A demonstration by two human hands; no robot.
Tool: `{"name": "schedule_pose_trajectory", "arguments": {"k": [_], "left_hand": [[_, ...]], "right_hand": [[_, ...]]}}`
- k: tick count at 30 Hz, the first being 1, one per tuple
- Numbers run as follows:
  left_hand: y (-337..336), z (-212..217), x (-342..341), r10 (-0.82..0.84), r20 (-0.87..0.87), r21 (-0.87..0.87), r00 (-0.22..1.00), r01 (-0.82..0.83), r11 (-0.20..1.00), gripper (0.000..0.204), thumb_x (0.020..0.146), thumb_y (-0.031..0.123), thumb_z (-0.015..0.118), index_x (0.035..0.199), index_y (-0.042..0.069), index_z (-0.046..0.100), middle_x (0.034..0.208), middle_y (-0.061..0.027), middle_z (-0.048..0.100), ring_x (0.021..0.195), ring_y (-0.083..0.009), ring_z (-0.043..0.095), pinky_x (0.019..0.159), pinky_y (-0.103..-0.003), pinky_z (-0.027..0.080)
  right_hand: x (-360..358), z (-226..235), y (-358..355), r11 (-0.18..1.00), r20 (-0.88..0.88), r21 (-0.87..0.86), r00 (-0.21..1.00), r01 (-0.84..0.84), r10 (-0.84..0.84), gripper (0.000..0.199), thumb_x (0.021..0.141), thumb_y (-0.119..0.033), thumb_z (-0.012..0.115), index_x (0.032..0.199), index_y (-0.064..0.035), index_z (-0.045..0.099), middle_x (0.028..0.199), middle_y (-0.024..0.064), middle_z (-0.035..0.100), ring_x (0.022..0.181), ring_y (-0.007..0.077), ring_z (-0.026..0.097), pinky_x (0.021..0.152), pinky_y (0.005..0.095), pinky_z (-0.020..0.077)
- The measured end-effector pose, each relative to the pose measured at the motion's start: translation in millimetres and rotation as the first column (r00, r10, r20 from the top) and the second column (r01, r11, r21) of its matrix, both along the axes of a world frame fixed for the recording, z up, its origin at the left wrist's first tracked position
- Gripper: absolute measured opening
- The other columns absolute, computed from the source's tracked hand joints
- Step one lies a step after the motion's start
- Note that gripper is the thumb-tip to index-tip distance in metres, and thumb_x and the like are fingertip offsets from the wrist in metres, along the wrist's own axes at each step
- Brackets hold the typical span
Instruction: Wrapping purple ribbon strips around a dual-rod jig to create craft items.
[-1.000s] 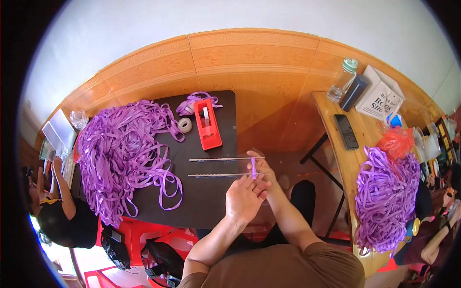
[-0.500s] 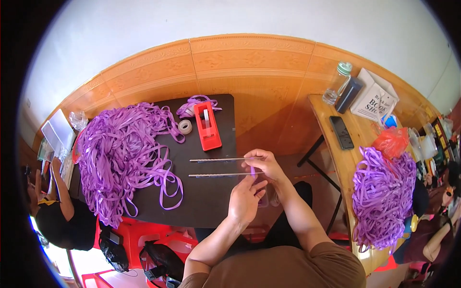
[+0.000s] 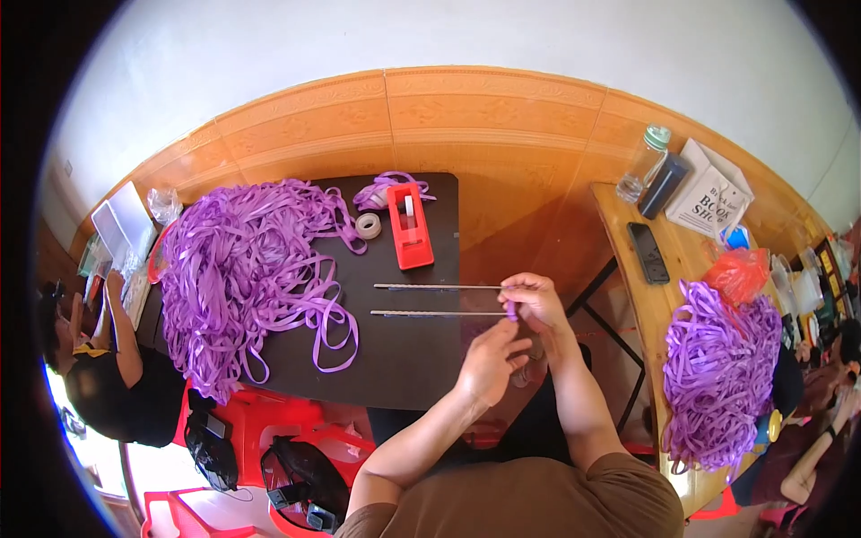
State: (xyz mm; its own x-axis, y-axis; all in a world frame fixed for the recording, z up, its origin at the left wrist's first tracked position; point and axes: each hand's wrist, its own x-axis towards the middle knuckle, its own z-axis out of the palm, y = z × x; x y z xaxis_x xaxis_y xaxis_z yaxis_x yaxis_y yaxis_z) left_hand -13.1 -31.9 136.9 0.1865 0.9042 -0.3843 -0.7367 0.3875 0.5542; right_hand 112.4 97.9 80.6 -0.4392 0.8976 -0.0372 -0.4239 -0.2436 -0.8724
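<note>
Here both forearms reach forward over the black desk (image 3: 395,359) edge. The right hand (image 3: 536,300) has its fingers pinched on a short purple ribbon piece (image 3: 511,310), held roughly upright; the left hand (image 3: 489,363), fingers loosely curled, touches its lower end, beside two long metal rods (image 3: 435,300) lying left-right.

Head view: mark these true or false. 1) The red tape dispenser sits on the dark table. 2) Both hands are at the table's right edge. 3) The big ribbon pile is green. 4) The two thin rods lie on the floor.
1) True: the red tape dispenser is on the dark table.
2) True: left hand and right hand meet there.
3) False: the ribbon pile is purple.
4) False: the rods lie on the table.
</note>
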Motion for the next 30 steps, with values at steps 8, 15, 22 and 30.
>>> {"name": "schedule_pose_trajectory", "arguments": {"k": [8, 15, 22, 30], "left_hand": [[-74, 97, -60, 0.705, -0.234, 0.971, 0.670, 0.204, 0.128, 0.018, 0.083, 0.011, 0.053, 0.071, -0.002, 0.058, 0.079, -0.0138, 0.060, 0.075, -0.0242, 0.058, 0.074, -0.043, 0.043], [-87, 138, -67, 0.169, 0.776, -0.079, 0.608, 0.360, -0.930, 0.029, 0.088, 0.002, 0.051, 0.060, 0.010, 0.053, 0.052, 0.0048, 0.054, 0.059, -0.0077, 0.059, 0.094, -0.026, 0.035], [-92, 141, -67, 0.346, 0.689, 0.224, 0.636, 0.267, -0.937, 0.030, 0.087, 0.005, 0.054, 0.057, 0.008, 0.055, 0.055, 0.0009, 0.062, 0.059, -0.0090, 0.059, 0.099, -0.033, 0.030], [-89, 151, -83, 0.329, 0.603, 0.211, 0.726, 0.253, -0.944, 0.027, 0.087, 0.007, 0.059, 0.060, 0.006, 0.058, 0.052, 0.0016, 0.060, 0.057, -0.0084, 0.060, 0.096, -0.031, 0.031]], "right_hand": [[-5, -51, -20, 0.982, 0.389, 0.138, 0.905, 0.128, -0.173, 0.022, 0.090, -0.015, 0.062, 0.103, 0.0021, 0.065, 0.086, 0.0108, 0.069, 0.072, 0.0148, 0.065, 0.063, 0.0270, 0.0498], [5, -167, -32, 0.786, 0.734, 0.616, 0.402, -0.054, -0.547, 0.022, 0.083, -0.011, 0.063, 0.102, -0.0014, 0.066, 0.084, 0.0145, 0.067, 0.074, 0.0214, 0.065, 0.066, 0.0286, 0.0485], [-18, -28, -91, 0.324, 0.218, 0.940, 0.540, 0.108, -0.813, 0.013, 0.077, 0.006, 0.059, 0.088, -0.0003, 0.061, 0.081, 0.0133, 0.062, 0.071, 0.0311, 0.061, 0.065, 0.0350, 0.0475], [-74, 60, -113, -0.021, 0.089, 0.991, 0.779, -0.131, -0.621, 0.025, 0.069, 0.003, 0.065, 0.094, 0.0002, 0.061, 0.087, 0.0139, 0.064, 0.066, 0.0246, 0.060, 0.056, 0.0341, 0.0440]]}}
